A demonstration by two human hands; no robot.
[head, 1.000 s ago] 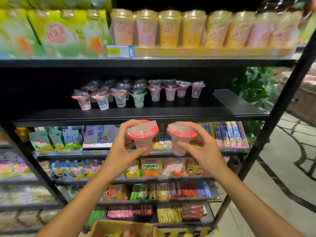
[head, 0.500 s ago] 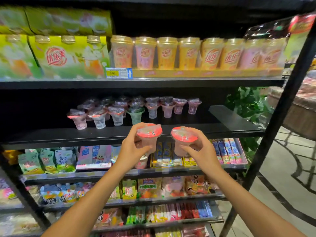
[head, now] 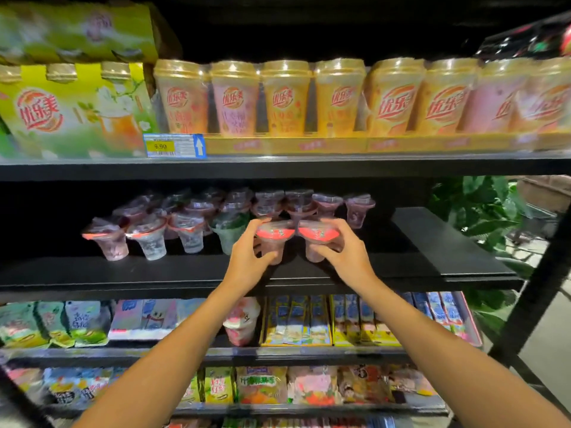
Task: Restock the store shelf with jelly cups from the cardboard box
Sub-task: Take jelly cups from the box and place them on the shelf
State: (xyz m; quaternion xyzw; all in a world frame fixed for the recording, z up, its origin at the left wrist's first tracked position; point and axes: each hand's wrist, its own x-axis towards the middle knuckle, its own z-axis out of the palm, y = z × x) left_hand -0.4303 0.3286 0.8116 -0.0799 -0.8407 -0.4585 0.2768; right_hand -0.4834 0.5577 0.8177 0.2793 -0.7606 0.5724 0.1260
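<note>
Red-lidded cups (head: 275, 234) now up over shelf (head: 185, 273) front edge, vs. below it 1 s ago. L hand (head: 247, 261) & R hand (head: 346, 257) fingers pinching one each; set-down next, prob.

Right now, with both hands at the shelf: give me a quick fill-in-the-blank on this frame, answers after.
1. Each hand holds one jelly cup with a ____ lid: left hand, right hand.
2. The two held cups, left cup and right cup, are over the ____ shelf.
3. The price tag carries an arrow pointing ____.

Answers: red; black; up
</note>
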